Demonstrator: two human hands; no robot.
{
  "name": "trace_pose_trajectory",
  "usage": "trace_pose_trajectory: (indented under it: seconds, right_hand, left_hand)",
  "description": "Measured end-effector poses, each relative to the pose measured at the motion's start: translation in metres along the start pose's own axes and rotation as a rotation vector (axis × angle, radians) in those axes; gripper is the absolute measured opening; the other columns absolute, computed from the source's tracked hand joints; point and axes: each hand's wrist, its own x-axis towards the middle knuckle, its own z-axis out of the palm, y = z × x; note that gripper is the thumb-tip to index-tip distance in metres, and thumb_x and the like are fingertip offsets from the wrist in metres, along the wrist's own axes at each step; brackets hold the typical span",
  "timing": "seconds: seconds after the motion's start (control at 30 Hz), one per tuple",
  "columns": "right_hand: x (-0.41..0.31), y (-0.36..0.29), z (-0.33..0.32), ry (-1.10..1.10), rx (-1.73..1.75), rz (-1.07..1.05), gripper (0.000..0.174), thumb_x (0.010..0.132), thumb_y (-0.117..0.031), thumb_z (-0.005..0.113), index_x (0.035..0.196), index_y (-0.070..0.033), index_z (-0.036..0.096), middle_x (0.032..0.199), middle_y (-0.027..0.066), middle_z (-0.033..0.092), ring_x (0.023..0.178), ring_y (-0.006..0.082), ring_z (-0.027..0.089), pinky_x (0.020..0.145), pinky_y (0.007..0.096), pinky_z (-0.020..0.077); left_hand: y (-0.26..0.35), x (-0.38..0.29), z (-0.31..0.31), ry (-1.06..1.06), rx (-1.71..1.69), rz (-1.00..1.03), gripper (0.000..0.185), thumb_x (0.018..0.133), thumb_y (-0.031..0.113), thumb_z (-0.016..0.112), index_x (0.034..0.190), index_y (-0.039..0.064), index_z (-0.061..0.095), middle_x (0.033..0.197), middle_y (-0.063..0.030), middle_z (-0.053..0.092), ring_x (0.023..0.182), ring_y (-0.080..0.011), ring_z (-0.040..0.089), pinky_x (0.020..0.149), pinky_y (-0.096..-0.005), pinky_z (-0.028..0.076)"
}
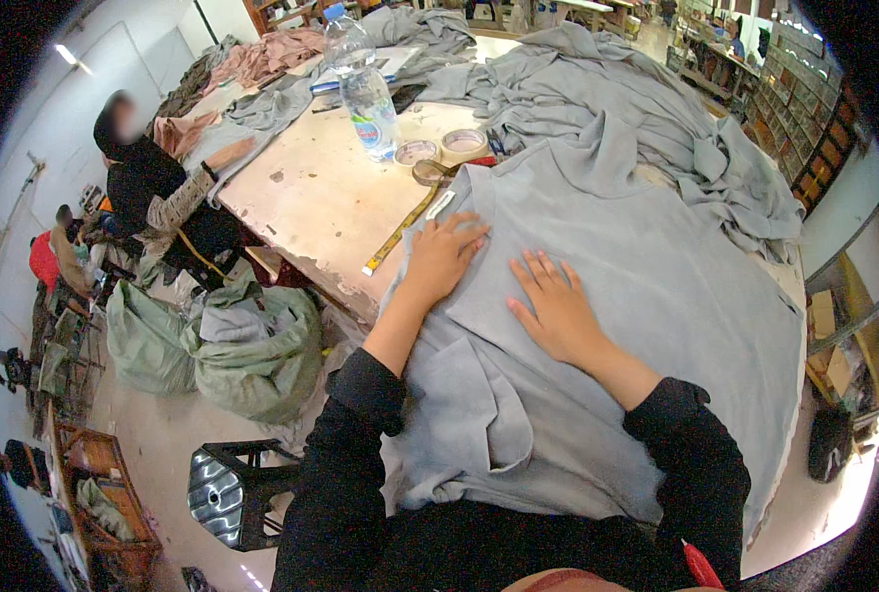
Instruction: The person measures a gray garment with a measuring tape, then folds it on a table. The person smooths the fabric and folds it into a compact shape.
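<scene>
A grey fabric garment (pixel 632 244) lies spread over the table before me, its lower part folded and rumpled near my body. My left hand (pixel 443 255) rests palm down on the garment's left edge, fingers slightly bent, just below a small white label (pixel 441 205). Flat on the cloth, fingers apart, is my right hand (pixel 556 309), to the right of the left one. Neither hand visibly pinches the fabric. A yellow measuring tape (pixel 402 233) runs along the table beside my left hand, its far part coiled.
Behind the garment stand a plastic water bottle (pixel 369 111) and two tape rolls (pixel 415 152). Grey fabric (pixel 595 66) is heaped at the far right. Another person (pixel 154 185) reaches over the table's left side. Green sacks (pixel 258 355) and a black stool (pixel 221 496) stand on the floor.
</scene>
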Motion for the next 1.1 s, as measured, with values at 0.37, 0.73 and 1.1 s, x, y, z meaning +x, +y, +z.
trace_pose_trajectory:
  seconds: [0.37, 0.73, 1.1]
  right_hand:
    - [-0.014, 0.001, -0.005, -0.028, -0.075, 0.086, 0.063, 0.098, -0.049, 0.043, 0.150, -0.015, 0.034, 0.154, 0.0175, 0.033, 0.144, 0.0359, 0.027, 0.113, 0.0598, 0.0203]
    - [-0.030, 0.005, -0.021, -0.085, -0.086, 0.183, 0.065, 0.097, -0.052, 0.044, 0.152, -0.019, 0.031, 0.157, 0.0116, 0.030, 0.146, 0.0310, 0.026, 0.114, 0.0580, 0.0190]
    - [-0.165, 0.099, -0.078, -0.050, -0.167, 0.617, 0.060, 0.099, -0.041, 0.046, 0.152, -0.017, 0.033, 0.157, 0.0108, 0.032, 0.146, 0.0270, 0.027, 0.117, 0.0485, 0.0180]
  left_hand:
    - [-0.006, -0.002, 0.007, 0.017, -0.134, -0.075, 0.025, 0.091, 0.024, 0.062, 0.113, 0.026, 0.073, 0.121, 0.0116, 0.068, 0.088, -0.0225, 0.048, 0.086, -0.0355, 0.043]
    - [-0.003, -0.005, -0.001, 0.051, -0.115, -0.025, 0.024, 0.090, 0.024, 0.065, 0.111, 0.018, 0.074, 0.120, 0.0055, 0.069, 0.085, -0.0243, 0.050, 0.085, -0.0329, 0.044]
    - [-0.009, -0.001, 0.007, 0.035, -0.151, -0.067, 0.024, 0.093, 0.036, 0.060, 0.111, 0.025, 0.072, 0.115, 0.0064, 0.069, 0.099, -0.0272, 0.054, 0.095, -0.0427, 0.040]
